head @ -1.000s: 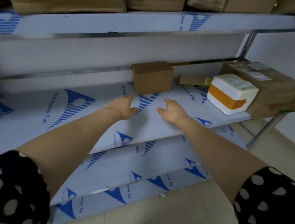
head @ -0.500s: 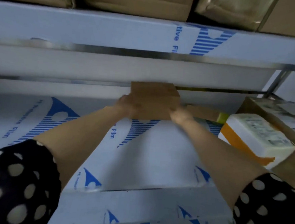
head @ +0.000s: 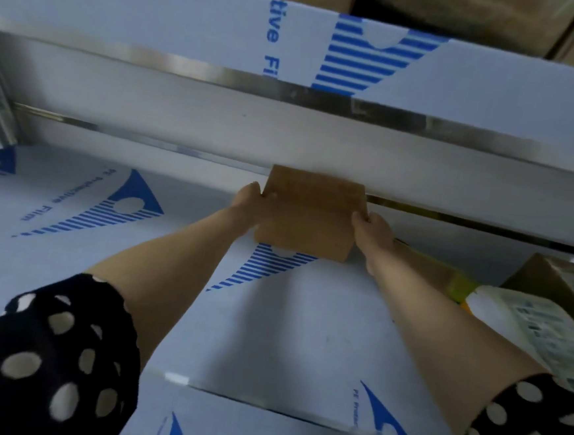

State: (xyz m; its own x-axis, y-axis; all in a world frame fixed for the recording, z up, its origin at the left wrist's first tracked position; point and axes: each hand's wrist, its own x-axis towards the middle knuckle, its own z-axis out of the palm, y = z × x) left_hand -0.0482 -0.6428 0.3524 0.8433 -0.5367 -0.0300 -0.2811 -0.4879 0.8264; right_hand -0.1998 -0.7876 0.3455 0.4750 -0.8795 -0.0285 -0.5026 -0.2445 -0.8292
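Cardboard box [head: 309, 215] grabbed!
Left hand [head: 250, 204] and right hand [head: 372, 229], empty before, clasped its sides on the shelf [head: 269, 336].

L hand [head: 249, 203] & R hand [head: 373, 229] fingers mostly hidden behind brown box [head: 309, 215] (foam box [head: 511, 314] cropped at rt edge).

Left of the small box [head: 309, 215], the shelf board [head: 68, 268] lies bare across the left half of the frame, leaving wide room to pass. The upper shelf [head: 460, 93] caps the gap along the top. At the right edge, a flat packet [head: 426, 266], a big carton [head: 545, 279] and a white box [head: 524, 325] block the way.
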